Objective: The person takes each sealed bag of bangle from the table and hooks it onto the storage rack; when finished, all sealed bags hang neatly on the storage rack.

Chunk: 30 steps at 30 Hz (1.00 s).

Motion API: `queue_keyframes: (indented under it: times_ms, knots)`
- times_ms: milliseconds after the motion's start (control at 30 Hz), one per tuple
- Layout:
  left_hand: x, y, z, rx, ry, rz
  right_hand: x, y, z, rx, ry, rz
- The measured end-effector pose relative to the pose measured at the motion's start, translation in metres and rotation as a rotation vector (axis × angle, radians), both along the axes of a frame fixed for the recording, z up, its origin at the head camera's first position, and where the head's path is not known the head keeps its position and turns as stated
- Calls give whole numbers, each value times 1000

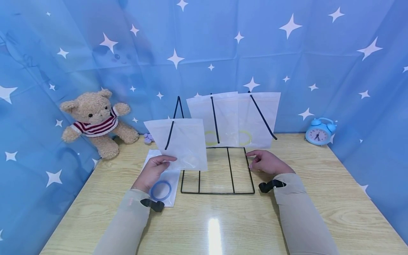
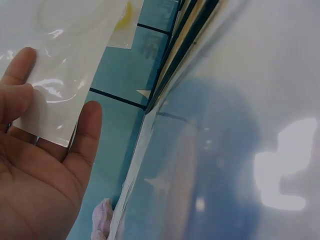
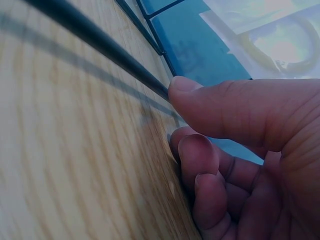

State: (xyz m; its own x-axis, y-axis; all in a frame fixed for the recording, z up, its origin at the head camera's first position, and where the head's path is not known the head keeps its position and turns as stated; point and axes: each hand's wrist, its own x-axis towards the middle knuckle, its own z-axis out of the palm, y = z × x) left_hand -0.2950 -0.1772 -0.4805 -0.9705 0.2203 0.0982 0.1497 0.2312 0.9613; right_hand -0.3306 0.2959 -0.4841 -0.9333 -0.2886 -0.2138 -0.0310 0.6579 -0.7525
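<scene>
A black wire rack [image 1: 217, 193] stands on the table, with white-backed clear bags hanging from its arms. My left hand [image 1: 155, 170] pinches the lower left part of the front left bag [image 1: 188, 138], thumb on one face and fingers behind; a faint clear round outline shows in it. The middle bag [image 1: 226, 117] and the right bag [image 1: 262, 113] each show a yellow ring. At the rack's right side, my right hand [image 1: 267, 162] grips the base wire [image 3: 125, 62] with thumb and curled fingers. Another bag, with a blue ring [image 1: 160, 190], lies flat by my left wrist.
A teddy bear [image 1: 95, 120] in a striped top sits at the back left, a small purple item [image 1: 148, 138] beside it. A blue alarm clock [image 1: 319, 131] stands at the back right. Behind the table hangs a blue curtain [image 1: 204, 42] with white stars.
</scene>
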Motion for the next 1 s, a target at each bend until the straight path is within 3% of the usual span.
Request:
queue_keyframes:
  times_ms: [133,400,1000]
  knots:
    - [-1,-1,-1,7,-11,-5,0,-1,0,7,9,5]
    - [-1,1,-3,143,-60,-62,0,-1,-1,11,24,22]
    - [0,1,-1,129,-66,-48,-3,1,-2,10,2,7]
